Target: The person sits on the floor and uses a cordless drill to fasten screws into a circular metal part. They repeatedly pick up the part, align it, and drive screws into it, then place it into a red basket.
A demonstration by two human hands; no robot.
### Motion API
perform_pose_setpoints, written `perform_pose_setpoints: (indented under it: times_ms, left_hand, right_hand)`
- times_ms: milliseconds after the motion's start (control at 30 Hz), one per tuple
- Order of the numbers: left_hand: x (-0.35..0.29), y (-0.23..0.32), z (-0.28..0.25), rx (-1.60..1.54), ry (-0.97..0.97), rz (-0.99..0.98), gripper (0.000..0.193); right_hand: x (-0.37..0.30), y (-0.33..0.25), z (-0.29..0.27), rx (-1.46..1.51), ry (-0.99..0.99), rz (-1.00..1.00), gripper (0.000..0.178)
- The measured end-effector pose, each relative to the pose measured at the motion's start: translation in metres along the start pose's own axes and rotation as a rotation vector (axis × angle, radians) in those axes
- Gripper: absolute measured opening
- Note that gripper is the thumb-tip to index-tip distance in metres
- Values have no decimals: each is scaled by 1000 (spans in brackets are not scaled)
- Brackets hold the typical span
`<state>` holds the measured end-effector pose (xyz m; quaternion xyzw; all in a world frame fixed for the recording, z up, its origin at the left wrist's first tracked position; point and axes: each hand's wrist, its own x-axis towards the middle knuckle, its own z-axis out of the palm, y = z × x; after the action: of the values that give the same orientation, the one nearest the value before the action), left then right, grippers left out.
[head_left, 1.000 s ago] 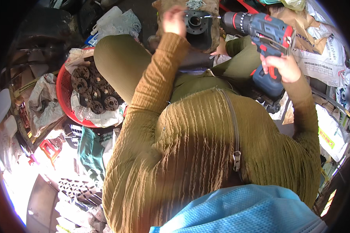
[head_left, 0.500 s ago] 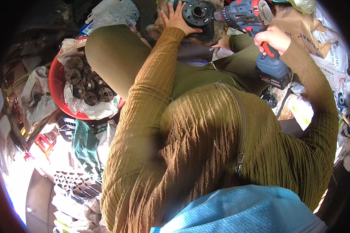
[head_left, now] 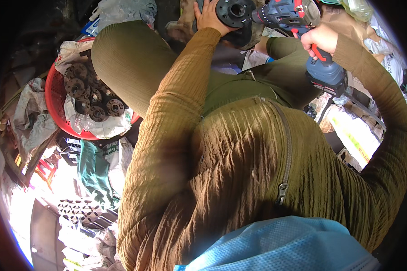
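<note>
At the top of the view my left hand (head_left: pixel 208 19) is against the left side of a dark round metal flange (head_left: pixel 230 14), gripping it. The flange has a raised centre hole and small holes around it, and rests on a dark block whose shape is partly hidden. My right hand (head_left: pixel 321 39) is wrapped round the handle of a blue-grey cordless drill (head_left: pixel 287 14), held on its side. The drill's chuck points left, close to the flange's right edge; whether the tip enters a hole I cannot make out.
Left of my knee stands a red plastic basket (head_left: pixel 54 104), lined with a white sack and holding several similar flanges (head_left: pixel 95 95). A green cloth (head_left: pixel 93 169) and a perforated dark crate (head_left: pixel 79 210) lie below it. Plastic bags (head_left: pixel 127 14) and brown paper (head_left: pixel 343 22) surround the work spot.
The view has shifted slightly. The flange and drill stay close together, and my right arm is a little farther out to the right. My left hand's fingers sit closer round the flange.
</note>
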<state>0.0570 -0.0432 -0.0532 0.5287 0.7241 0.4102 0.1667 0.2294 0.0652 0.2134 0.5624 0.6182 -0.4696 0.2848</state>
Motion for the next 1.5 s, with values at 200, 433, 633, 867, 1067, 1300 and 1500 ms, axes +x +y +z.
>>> perform_pose_setpoints:
  times_ms: [200, 433, 633, 867, 1067, 1300, 1500]
  left_hand:
    - [-2, -1, 3, 17, 2, -19, 102]
    - [0, -9, 9, -54, 68, 32, 102]
    - [0, -9, 11, -27, 103, 82, 100]
    - [0, -8, 11, -43, 77, 55, 105]
    - [-1, -10, 4, 46, -76, 36, 113]
    - [10, -19, -9, 136, -213, 84, 112]
    - [90, -44, -41, 77, -602, -99, 47]
  right_hand:
    - [10, -5, 2, -194, 7, -32, 16]
    - [9, -27, 7, -363, -6, -76, 11]
    - [17, -31, 9, -446, 27, -34, 9]
    - [3, -27, 19, -282, -18, -62, 11]
    - [-9, 6, 40, -49, 109, -232, 31]
    - [-79, 89, 46, 396, 97, -511, 38]
    - [-98, 139, 52, 711, 118, -387, 36]
